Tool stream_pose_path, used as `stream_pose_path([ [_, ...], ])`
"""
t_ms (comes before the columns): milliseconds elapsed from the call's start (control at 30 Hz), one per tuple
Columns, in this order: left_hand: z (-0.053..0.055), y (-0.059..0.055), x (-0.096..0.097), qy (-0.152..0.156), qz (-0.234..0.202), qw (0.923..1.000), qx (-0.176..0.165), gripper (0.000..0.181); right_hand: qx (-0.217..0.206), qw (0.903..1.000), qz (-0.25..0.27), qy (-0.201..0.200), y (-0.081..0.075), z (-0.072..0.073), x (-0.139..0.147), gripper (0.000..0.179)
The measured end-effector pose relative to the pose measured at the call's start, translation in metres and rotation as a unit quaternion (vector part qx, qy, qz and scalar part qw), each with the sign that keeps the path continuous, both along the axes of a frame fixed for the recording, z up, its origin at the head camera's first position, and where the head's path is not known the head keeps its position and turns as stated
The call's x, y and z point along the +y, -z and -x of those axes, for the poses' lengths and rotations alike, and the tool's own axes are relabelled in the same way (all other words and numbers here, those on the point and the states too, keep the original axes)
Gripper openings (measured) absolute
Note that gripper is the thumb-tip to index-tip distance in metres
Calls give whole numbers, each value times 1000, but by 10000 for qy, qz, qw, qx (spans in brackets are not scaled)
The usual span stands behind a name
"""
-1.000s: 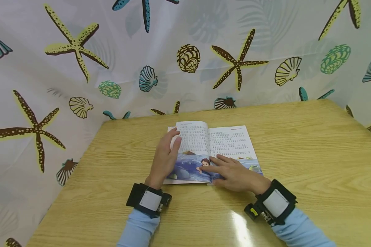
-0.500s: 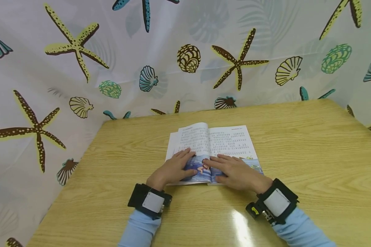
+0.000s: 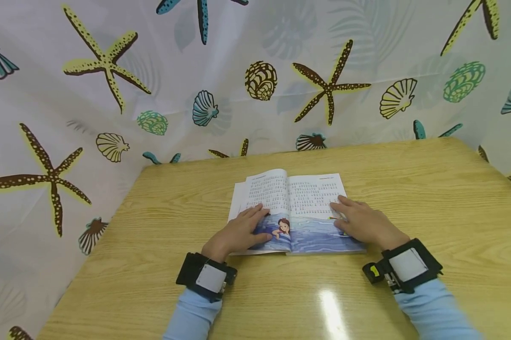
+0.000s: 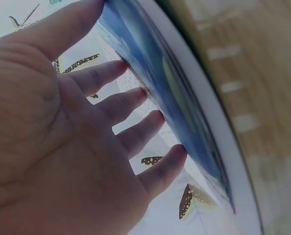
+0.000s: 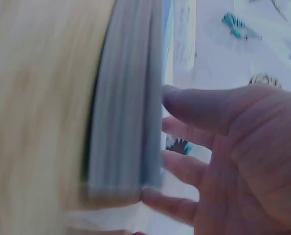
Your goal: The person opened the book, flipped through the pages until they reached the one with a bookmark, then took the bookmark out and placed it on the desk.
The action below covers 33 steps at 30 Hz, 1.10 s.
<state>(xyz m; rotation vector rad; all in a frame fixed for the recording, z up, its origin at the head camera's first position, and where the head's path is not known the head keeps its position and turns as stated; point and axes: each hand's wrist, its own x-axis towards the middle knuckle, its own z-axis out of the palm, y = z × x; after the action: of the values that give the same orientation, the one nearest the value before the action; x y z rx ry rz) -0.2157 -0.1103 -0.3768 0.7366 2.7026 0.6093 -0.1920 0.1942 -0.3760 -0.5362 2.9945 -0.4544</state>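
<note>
An open book (image 3: pixel 315 193) lies on the wooden table, with printed text above and a blue sea picture with a swimming figure below. My left hand (image 3: pixel 238 233) rests flat on the lower part of the left page, fingers spread. In the left wrist view the fingertips of the left hand (image 4: pixel 81 127) touch the page. My right hand (image 3: pixel 368 224) is at the right page's outer edge, its fingers straight and over the page. The right wrist view shows the book's thick page edges (image 5: pixel 125 107) with the right hand (image 5: pixel 243 152) beside them, fingertips at the page.
The wooden table (image 3: pixel 174 203) extends around the book on all sides. Behind it hangs a white cloth (image 3: pixel 238 47) printed with starfish and shells. Each forearm wears a black wrist strap (image 3: pixel 413 267) over a light blue sleeve.
My left hand has come down from the left page's outer side onto its picture. The right hand has slid from the book's middle to the right page's outer edge, uncovering the sea picture.
</note>
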Motion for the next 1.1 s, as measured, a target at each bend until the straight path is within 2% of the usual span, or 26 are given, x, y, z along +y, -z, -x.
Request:
stream_pose_path([
  [100,0,0,-1,-2,-13,10000,5,68,-51,9998,80,147,0,1,7,50],
  [400,0,2,-2,-4,-60,10000,2,68,-152,9994,174,249,0,2,6,52],
  [633,-1,4,-2,-14,-59,10000,-33,68,-455,9950,378,809,1,4,8,76],
  [800,-1,2,-1,-9,-36,10000,-36,68,-498,9945,356,851,1,5,9,75],
  [933,-1,1,-1,-5,-49,10000,-57,68,-323,9965,249,735,1,5,8,68],
  [1100,0,1,-1,-31,-65,9999,-84,68,291,9970,13,724,-2,4,3,58],
])
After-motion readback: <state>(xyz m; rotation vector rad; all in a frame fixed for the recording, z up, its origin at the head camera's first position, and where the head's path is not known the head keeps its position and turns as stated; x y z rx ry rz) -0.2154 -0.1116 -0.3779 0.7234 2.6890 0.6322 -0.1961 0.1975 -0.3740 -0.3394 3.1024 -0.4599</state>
